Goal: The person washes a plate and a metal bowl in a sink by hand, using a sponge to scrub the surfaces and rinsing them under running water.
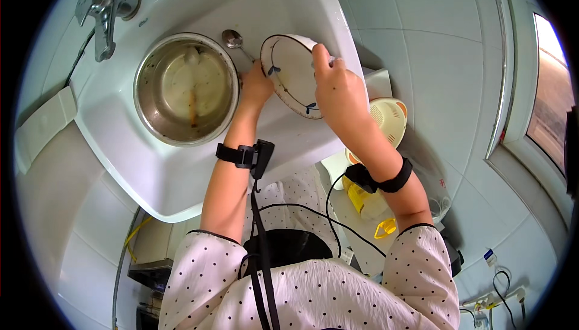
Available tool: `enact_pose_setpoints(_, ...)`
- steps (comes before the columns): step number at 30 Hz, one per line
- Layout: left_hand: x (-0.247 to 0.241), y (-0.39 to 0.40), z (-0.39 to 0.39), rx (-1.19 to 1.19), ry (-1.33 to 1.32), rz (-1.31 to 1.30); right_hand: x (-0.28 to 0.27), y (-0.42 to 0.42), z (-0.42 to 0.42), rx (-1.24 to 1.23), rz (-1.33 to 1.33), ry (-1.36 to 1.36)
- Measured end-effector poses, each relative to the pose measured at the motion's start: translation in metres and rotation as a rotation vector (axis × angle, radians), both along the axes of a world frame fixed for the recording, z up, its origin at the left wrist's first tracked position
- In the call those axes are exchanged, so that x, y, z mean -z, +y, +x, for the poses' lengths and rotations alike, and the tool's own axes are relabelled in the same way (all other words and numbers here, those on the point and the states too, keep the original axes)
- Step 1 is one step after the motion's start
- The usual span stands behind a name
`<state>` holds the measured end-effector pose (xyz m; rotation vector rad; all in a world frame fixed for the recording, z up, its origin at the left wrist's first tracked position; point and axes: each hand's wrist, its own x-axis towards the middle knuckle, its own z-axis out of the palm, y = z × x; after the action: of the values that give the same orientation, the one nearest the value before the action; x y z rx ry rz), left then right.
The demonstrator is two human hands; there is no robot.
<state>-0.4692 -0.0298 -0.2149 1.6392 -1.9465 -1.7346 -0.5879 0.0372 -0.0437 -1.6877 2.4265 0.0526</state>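
A white bowl (291, 74) with a dark rim and blue leaf pattern is held tilted over the white sink (181, 185). My left hand (258, 87) grips its left side from beneath, the fingers partly hidden. At its right rim is my right hand (337, 81), with fingers curled over the edge and a small shiny, whitish thing under them that I cannot identify. Left of my hands, a steel pot (185, 88) in the sink holds cloudy liquid with bits in it. A metal spoon (233, 39) lies just beyond my left hand.
A chrome faucet (106, 16) stands at the sink's far left corner. Right of the sink are a cream perforated plastic basket (389, 120), a yellow-labelled bottle (362, 196) and a yellow cap with a handle (386, 228). Black cables (312, 212) hang between my forearms. Tiled wall (443, 68) bounds the right.
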Motion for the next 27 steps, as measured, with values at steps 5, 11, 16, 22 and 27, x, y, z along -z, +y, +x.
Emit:
enact_pose_setpoints(5,-0.024,0.0,-0.002,-0.01,-0.026,-0.03,0.01,0.011,0.003,-0.053,0.047,0.084)
enact_pose_setpoints(11,0.03,0.011,0.004,0.047,-0.157,-0.264,0.011,0.016,0.008,-0.061,0.122,0.098)
enact_pose_setpoints(16,-0.003,0.005,-0.006,-0.086,-0.118,-0.01,0.018,0.025,0.012,-0.001,0.164,0.076)
enact_pose_setpoints(22,-0.053,0.006,-0.001,0.073,0.001,-0.187,0.042,0.027,0.005,0.05,0.161,-0.078)
enact_pose_setpoints(27,-0.117,-0.003,0.023,-0.043,0.144,-0.055,0.058,0.017,-0.001,0.251,0.118,-0.404)
